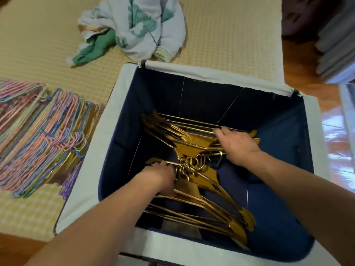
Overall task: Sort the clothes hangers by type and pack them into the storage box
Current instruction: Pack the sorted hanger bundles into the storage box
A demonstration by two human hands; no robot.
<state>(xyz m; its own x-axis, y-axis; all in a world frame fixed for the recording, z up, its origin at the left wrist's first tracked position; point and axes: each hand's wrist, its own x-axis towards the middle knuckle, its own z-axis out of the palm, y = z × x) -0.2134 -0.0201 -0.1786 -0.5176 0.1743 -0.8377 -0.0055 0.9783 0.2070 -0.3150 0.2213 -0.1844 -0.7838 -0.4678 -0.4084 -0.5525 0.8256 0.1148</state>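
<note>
**Gold hangers in the box, coloured wire hangers still waiting outside**

On the left, a fanned pile of thin pink, blue, green and purple wire hangers (38,135) lies on the woven straw-coloured mat (221,45), just beside the box's left wall. A few gold pieces show at the pile's near edge, so the sorting out there may not be quite finished — that is a judgement, since the overlap hides how many there are. None of this pile has gone into the box yet.

The white-rimmed fabric storage box with a dark navy lining (115,116) stands open on the mat. Inside it lie only shiny gold metal hangers (194,144), in two bundles with their hooks meeting near the middle: one bundle fans toward the far wall, the other toward the near right corner. The right part of the box floor is bare lining.

The person's left hand (159,175) reaches into the box and rests on the near bundle close to the hooks; whether its fingers curl round a hanger cannot be told. The right hand (236,144) lies across the far bundle, fingers wrapped over the bars.

The task looks roughly midway — one type packed and being settled, the coloured type left to load.

Beyond the box, a crumpled white cloth with green print (138,27) lies on the mat
</note>
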